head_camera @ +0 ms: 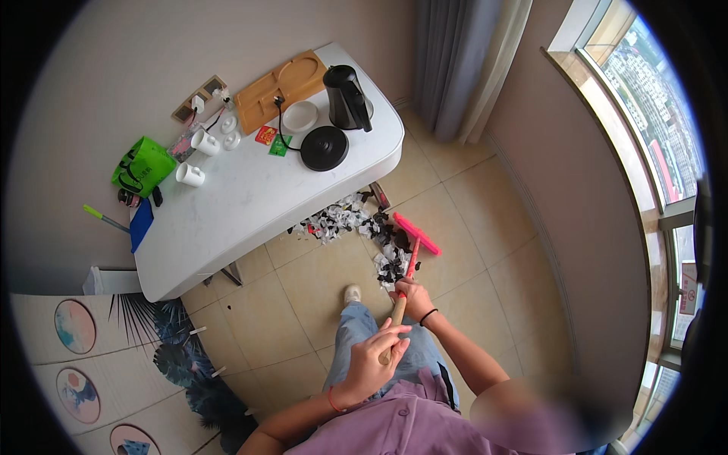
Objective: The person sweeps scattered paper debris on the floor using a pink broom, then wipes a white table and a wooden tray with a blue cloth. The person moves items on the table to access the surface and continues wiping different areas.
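My right hand (414,298) is wrapped around the handle of a broom, where its red part (414,259) meets the bare wood. Higher up, near the handle's wooden end (385,357), my left hand (372,358) holds it with the fingers laid loosely across. The pink broom head (417,233) rests on the tiled floor, just right of a strip of black and white scraps (392,261). That strip joins a larger scrap pile (335,219) along the table's front edge, partly hidden by the tabletop.
A white table (250,193) carries an electric kettle (346,99), its black base (324,148), white mugs (190,174) and a green bag (145,165). A table leg (380,195) stands beside the scraps. Windows (654,108) line the right; a decorated cabinet (102,358) stands left.
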`<move>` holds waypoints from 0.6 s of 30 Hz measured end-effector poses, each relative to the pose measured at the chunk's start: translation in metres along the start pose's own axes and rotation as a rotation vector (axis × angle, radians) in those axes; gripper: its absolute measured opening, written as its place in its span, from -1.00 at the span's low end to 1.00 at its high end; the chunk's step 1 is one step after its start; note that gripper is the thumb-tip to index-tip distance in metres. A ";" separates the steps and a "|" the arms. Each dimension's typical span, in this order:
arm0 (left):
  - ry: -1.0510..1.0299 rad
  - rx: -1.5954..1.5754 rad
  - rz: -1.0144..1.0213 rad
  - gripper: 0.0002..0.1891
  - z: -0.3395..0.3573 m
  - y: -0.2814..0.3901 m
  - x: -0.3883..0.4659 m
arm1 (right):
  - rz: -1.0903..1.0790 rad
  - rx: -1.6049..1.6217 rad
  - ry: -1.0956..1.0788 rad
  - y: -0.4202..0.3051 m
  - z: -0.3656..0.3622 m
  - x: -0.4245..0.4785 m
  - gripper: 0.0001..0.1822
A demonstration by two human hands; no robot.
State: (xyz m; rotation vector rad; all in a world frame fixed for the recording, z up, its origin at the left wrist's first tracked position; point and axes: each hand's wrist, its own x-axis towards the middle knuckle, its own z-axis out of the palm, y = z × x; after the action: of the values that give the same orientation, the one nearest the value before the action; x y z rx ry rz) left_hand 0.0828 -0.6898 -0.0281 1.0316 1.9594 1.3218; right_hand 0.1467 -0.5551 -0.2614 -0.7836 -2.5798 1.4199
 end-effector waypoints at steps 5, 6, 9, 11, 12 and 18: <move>-0.026 -0.082 0.098 -0.83 0.011 -0.049 0.027 | 0.101 -0.162 0.008 0.044 -0.007 0.035 -0.81; -0.044 -0.083 0.076 -0.85 0.009 -0.067 0.031 | 0.090 -0.181 -0.019 0.048 0.001 0.046 -0.81; 0.057 -0.062 -0.114 -0.87 -0.015 -0.082 0.030 | 0.028 -0.202 -0.114 0.045 0.028 0.071 -0.82; 0.056 0.008 -0.060 -0.87 -0.046 -0.086 0.026 | 0.001 -0.200 -0.156 0.028 0.060 0.078 -0.82; 0.052 0.037 -0.051 -0.87 -0.064 -0.085 0.022 | 0.010 -0.135 -0.153 0.012 0.077 0.080 -0.83; -0.094 0.017 0.069 -0.93 -0.150 -0.060 0.009 | 0.017 -0.059 -0.122 -0.090 0.101 0.072 -0.81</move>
State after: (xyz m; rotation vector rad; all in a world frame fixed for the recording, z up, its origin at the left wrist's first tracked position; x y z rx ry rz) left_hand -0.0571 -0.7714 -0.0300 1.1580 1.8831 1.2712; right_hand 0.0171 -0.6372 -0.2567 -0.7496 -2.7242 1.4457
